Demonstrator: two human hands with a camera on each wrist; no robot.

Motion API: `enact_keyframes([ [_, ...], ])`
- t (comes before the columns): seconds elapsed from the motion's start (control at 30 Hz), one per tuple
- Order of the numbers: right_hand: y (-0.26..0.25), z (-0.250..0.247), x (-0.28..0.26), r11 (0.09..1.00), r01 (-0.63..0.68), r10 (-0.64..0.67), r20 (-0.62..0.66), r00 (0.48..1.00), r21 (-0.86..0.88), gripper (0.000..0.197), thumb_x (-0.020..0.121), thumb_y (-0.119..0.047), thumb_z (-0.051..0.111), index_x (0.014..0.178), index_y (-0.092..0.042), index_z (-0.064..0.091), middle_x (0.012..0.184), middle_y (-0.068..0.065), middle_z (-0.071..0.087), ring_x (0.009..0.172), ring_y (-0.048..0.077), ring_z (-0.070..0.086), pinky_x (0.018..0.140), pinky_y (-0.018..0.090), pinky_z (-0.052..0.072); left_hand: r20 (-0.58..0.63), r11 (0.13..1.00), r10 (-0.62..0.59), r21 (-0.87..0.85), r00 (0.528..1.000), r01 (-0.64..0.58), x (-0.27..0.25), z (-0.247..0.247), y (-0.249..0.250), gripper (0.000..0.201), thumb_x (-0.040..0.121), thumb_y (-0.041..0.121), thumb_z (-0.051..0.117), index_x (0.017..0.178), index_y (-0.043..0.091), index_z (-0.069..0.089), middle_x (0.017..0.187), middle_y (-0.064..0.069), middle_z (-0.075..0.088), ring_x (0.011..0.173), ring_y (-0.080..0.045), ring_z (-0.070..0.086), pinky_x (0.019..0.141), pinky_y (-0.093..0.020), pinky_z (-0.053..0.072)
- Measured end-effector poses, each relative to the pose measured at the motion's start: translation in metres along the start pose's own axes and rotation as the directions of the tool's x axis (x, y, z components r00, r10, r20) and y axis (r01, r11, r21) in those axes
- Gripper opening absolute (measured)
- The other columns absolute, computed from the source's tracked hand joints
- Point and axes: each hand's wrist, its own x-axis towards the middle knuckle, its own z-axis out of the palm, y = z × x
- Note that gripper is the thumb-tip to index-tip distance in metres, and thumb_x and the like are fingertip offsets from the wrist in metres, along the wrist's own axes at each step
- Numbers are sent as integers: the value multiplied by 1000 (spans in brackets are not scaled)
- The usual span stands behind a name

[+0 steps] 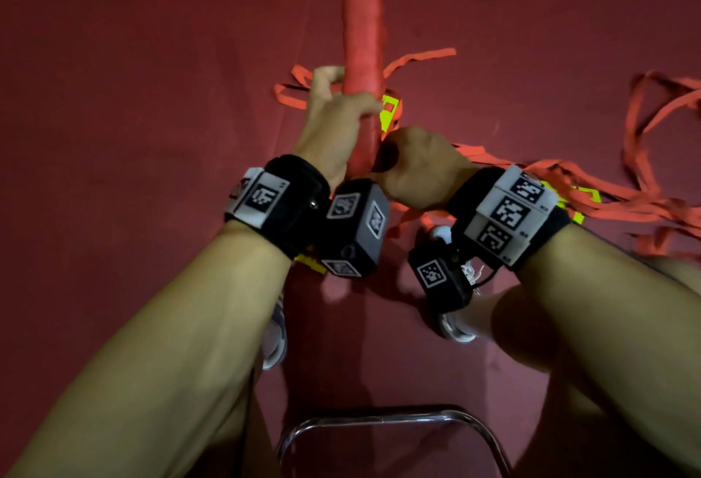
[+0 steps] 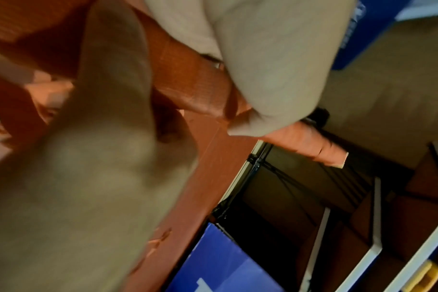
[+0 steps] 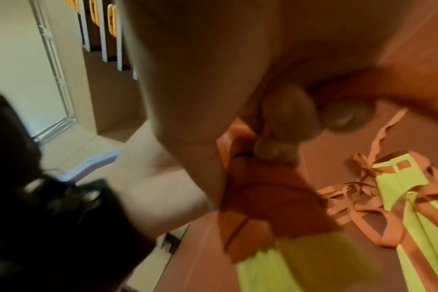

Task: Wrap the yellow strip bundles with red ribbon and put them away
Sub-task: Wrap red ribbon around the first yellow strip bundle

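Above the red floor [image 1: 151, 60] a long, rod-like wrapped bundle [image 1: 363, 22] was held, sheathed in matte woven ribbon. It was judged light, springy and slippery. It was gripped near its lower end: the left hand [image 1: 333, 124] was curled round it, and the right hand [image 1: 417, 166] was clenched round it just below. Loose red ribbon [image 1: 607, 200] and flat yellow strips [image 3: 413, 197] were seen on the floor nearby.

Indoor workroom or storeroom, red floor covering [image 1: 113, 79], white-framed shelving [image 3: 104, 39], yellow handles [image 3: 111, 19], blue box [image 2: 213, 260], chrome chair frame [image 1: 379, 418]
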Motion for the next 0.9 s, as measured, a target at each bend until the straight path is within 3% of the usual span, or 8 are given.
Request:
enact_keyframes([
  [0.17, 7, -12, 3, 960, 91, -121, 98, 988, 265, 43, 75, -52, 80, 97, -16, 73, 92, 3, 74, 83, 18, 67, 80, 39, 54, 136, 976, -128, -159, 982, 149, 6, -14, 16, 31, 70, -1, 59, 100, 6, 64, 72, -5, 67, 66, -18, 61, 70, -31, 48],
  [0.23, 7, -14, 0, 942, 121, -164, 116, 980, 313, 43, 77, -45, 83, 105, -13, 74, 101, 9, 75, 87, 17, 68, 83, 41, 55, 288, 963, -161, -165, 944, 214, 7, -24, 18, 30, 71, -4, 59, 101, 0, 64, 78, -10, 66, 73, -23, 60, 83, -39, 47],
  [0.37, 6, -12, -3, 947, 159, -212, 174, 962, 278, 39, 78, -45, 83, 102, -15, 75, 92, 5, 75, 78, 16, 65, 77, 37, 55, 491, 965, -200, -51, 848, 258, 13, -40, 14, 71, 55, -1, 82, 121, 0, 57, 106, -22, 52, 101, -37, 50, 105, -57, 38],
  [0.5, 7, -8, -3, 974, 147, -179, 193, 965, 170, 26, 79, -44, 82, 81, -21, 70, 65, -9, 64, 55, 0, 54, 58, 24, 45, 388, 984, -166, 10, 907, 176, 10, -38, 7, 39, 65, -9, 75, 100, 9, 72, 92, -13, 71, 94, -33, 64, 107, -55, 45],
  [0.6, 3, -2, -4, 977, 157, -179, 154, 972, 144, 41, 73, -55, 79, 89, -18, 75, 81, -2, 73, 71, 10, 65, 69, 31, 51, 304, 991, -96, 120, 948, 62, 3, -34, 9, 41, 60, 1, 83, 98, 13, 70, 84, -7, 73, 81, -25, 68, 92, -46, 55],
  [0.73, -1, 2, -12, 984, 153, -165, 142, 976, 90, 28, 84, -23, 78, 64, -22, 60, 61, -6, 55, 49, 1, 46, 59, 25, 39, 130, 974, -9, 227, 991, -21, -22, -24, 10, 38, 64, -2, 84, 95, 11, 66, 75, -1, 71, 62, -11, 66, 64, -28, 58],
  [0.83, -11, 1, -27, 986, 148, -159, 169, 973, 76, 32, 85, -18, 76, 60, -24, 57, 62, -5, 54, 54, 7, 44, 63, 28, 40, 72, 966, 1, 258, 997, -20, -44, -22, 16, 43, 59, 2, 85, 97, 14, 69, 77, -1, 72, 67, -19, 67, 71, -38, 60],
  [0.9, -29, -9, -38, 985, 154, -165, 149, 975, 82, 19, 80, -31, 77, 70, -24, 64, 69, -5, 62, 63, 11, 52, 67, 29, 44, 63, 956, 23, 289, 998, -40, -52, -23, 36, 40, 67, -6, 84, 95, 17, 67, 76, 1, 70, 67, -18, 65, 71, -36, 58],
])
